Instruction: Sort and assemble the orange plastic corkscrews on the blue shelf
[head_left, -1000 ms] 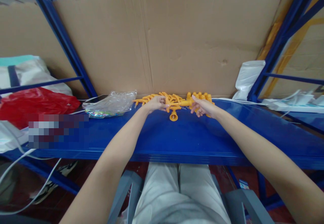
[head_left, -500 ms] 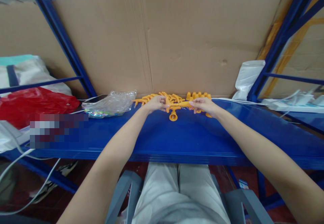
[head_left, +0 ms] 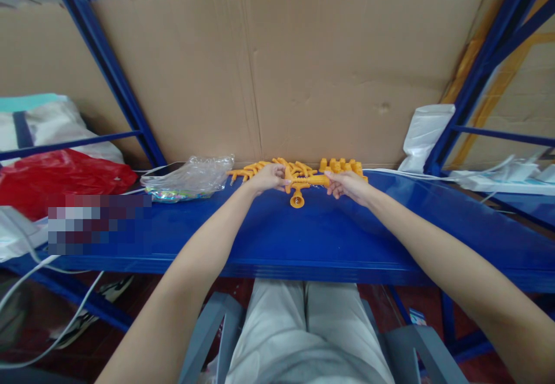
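An orange plastic assembly (head_left: 303, 183) of joined tube pieces lies at the back of the blue shelf (head_left: 303, 239), with a flared end pointing toward me. My left hand (head_left: 266, 177) is closed on its left end. My right hand (head_left: 347, 183) pinches its right end. Behind my left hand lies a heap of loose orange pieces (head_left: 260, 168). Behind my right hand stand several more orange pieces (head_left: 342, 165).
A clear plastic bag (head_left: 191, 177) with colourful contents lies to the left, with a phone partly under it. A red bag (head_left: 56, 178) sits at far left, and a white bag (head_left: 427, 132) and white cables at right. A cardboard sheet (head_left: 303, 72) backs the shelf. Blue uprights flank it.
My right hand moved left from the orange pieces at the back and closed on the right end of the assembly. My left hand stayed put.
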{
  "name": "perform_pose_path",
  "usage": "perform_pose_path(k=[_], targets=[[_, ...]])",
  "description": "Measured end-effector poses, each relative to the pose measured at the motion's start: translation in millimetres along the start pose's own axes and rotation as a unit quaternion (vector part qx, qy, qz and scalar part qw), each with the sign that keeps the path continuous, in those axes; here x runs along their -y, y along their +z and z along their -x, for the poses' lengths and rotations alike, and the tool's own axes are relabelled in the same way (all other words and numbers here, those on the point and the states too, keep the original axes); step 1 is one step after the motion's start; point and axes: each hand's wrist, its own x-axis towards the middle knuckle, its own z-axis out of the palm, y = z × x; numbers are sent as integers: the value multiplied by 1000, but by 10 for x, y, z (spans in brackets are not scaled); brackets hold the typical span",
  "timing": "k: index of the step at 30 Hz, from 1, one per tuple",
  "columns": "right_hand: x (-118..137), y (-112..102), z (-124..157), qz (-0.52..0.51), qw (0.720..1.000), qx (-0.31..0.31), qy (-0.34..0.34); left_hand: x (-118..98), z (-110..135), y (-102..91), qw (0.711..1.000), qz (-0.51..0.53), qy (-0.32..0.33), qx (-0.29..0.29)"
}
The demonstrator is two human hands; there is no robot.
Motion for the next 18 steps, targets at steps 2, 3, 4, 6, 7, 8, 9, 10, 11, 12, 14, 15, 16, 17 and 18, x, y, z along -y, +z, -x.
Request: perform_pose_path(k=[2, 3, 4, 6, 7, 8, 9, 10, 11, 12, 14, 15, 16, 17, 18], targets=[[13, 19, 8, -6, 1000, -2, 1, -12, 5, 5, 1000, -2, 0, -3], [18, 30, 10, -9, 1000, -4, 6, -13, 6, 3, 1000, -2, 0, -4], [22, 43, 11, -10, 1000, -7, 15, -10, 5, -1, 1000, -3, 0, -4], [24, 63, 11, -7, 999, -7, 39, 1, 3, -17, 1000, -3, 1, 1], [23, 69, 10, -1, 999, -4, 50, 8, 2, -26, 1000, -2, 1, 7], [21, 70, 9, 6, 998, 3, 56, 15, 2, -36, 1000, 0, -1, 12], [20, 66, 9, 15, 998, 10, 57, 21, 2, -45, 1000, 3, -3, 17], [18, 57, 8, 22, 998, 15, 53, 25, 2, -54, 1000, 7, -5, 20], [15, 43, 7, 27, 999, 18, 42, 27, 2, -62, 1000, 12, -7, 20], [11, 27, 3, 31, 999, 19, 27, 28, 2, -69, 1000, 18, -6, 18], [-1, -9, -8, 36, 999, 16, -12, 31, 0, -82, 999, 29, -3, 19], [-10, -26, -16, 37, 999, 13, -31, 33, -1, -87, 999, 33, 0, 21], [-19, -39, -22, 38, 998, 10, -48, 35, -3, -90, 999, 35, 2, 23], [-28, -50, -26, 42, 997, 9, -61, 36, -4, -92, 999, 36, 3, 25], [-35, -57, -27, 48, 996, 10, -70, 38, -4, -93, 999, 36, 4, 27]])
